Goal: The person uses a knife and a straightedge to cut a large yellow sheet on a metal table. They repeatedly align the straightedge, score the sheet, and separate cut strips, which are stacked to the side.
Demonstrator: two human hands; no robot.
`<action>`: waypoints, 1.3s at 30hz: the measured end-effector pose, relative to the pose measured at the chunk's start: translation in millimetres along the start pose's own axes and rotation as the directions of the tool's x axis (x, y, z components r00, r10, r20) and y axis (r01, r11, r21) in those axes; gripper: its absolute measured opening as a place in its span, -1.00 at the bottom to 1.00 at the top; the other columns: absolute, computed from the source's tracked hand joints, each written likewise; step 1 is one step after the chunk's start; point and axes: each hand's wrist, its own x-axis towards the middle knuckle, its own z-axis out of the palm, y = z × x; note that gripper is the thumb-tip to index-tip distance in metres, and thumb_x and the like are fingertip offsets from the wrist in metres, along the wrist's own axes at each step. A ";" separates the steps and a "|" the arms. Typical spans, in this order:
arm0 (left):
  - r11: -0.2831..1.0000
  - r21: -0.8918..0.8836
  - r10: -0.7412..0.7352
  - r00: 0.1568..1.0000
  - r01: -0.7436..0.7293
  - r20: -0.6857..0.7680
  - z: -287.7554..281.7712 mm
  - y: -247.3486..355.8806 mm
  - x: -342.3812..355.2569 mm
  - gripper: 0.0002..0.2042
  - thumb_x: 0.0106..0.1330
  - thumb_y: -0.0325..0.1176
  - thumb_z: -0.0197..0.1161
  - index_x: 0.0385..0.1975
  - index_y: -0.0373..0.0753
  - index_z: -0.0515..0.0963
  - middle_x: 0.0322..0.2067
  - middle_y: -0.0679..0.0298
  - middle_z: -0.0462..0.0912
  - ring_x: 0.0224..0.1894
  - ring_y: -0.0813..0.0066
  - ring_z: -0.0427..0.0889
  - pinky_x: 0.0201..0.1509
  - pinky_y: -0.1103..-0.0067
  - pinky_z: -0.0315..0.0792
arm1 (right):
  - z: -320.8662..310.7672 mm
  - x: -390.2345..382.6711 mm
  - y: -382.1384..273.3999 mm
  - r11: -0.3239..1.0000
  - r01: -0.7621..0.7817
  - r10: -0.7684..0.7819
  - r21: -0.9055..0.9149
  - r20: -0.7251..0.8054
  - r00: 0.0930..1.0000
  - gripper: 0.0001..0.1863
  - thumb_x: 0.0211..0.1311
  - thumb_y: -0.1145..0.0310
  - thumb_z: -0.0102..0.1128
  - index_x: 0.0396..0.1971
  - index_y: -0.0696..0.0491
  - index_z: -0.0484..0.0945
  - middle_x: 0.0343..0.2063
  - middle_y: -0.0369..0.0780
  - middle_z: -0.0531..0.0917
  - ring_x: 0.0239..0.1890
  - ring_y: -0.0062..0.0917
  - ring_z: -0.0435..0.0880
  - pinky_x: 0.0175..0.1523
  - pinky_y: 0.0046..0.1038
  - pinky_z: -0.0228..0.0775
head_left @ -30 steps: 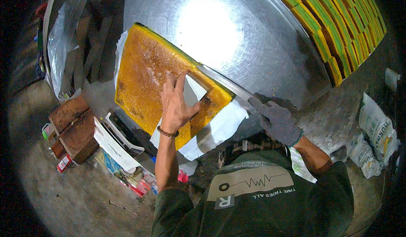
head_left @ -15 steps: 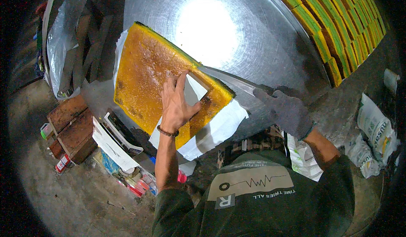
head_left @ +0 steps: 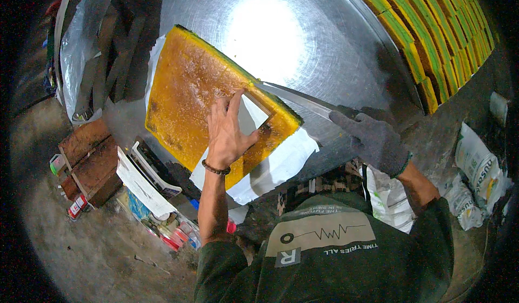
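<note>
A large square slab of cake (head_left: 189,86), golden brown on top with yellow and green edges, lies on white paper (head_left: 284,165) on a shiny metal table. My bare left hand (head_left: 226,135) presses a flat rectangular block (head_left: 250,116) onto the cake, with thumb and index finger along its sides. The block has a pale face and a brown edge. In a dark grey glove, my right hand (head_left: 376,143) is closed around a long knife (head_left: 305,103); the glove hides its handle. The blade slants up to the left, its tip at the cake's far right edge, near the block.
Rows of green, yellow and brown layered cake pieces (head_left: 432,32) stand on a tray at the upper right. Plastic bags (head_left: 478,157) lie at the right. At the left are a brown wooden box (head_left: 92,159) and a clear plastic sheet (head_left: 84,54).
My gloved right hand and the knife have shifted slightly to the right. My left hand keeps its place on the block, and the cake lies as before.
</note>
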 end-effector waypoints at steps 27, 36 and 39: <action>1.000 -0.004 0.006 1.000 -0.006 -0.003 -0.9 0.7 1.2 -0.06 -0.10 -0.28 0.56 0.41 -0.17 0.28 0.05 0.00 0.41 0.15 -0.02 0.39 0.26 0.15 0.29 | -11.4 11.3 12.1 0.997 0.072 -0.073 0.016 0.061 0.995 -0.28 0.16 0.34 0.28 0.40 -0.13 0.39 -0.36 -0.07 0.58 -0.32 -0.16 0.65 -0.18 -0.18 0.50; 1.000 -0.018 0.025 1.000 -0.025 -0.009 0.4 -1.7 1.7 -0.06 -0.11 -0.29 0.56 0.40 -0.19 0.28 0.05 0.00 0.42 0.15 -0.02 0.39 0.27 0.16 0.29 | -21.7 25.0 28.6 0.979 0.180 -0.190 0.100 0.099 0.977 -0.24 0.07 0.27 0.38 0.37 -0.10 0.44 -0.38 -0.04 0.60 -0.29 -0.15 0.68 -0.17 -0.22 0.49; 0.999 0.003 0.037 0.999 -0.037 -0.017 0.8 -0.7 2.2 -0.06 -0.10 -0.29 0.56 0.40 -0.19 0.28 0.06 0.00 0.42 0.15 -0.03 0.39 0.27 0.15 0.28 | -27.1 38.8 28.8 0.976 0.197 -0.206 0.089 0.108 0.973 -0.19 0.02 0.20 0.42 0.38 -0.08 0.44 -0.37 -0.04 0.62 -0.29 -0.14 0.68 -0.14 -0.22 0.48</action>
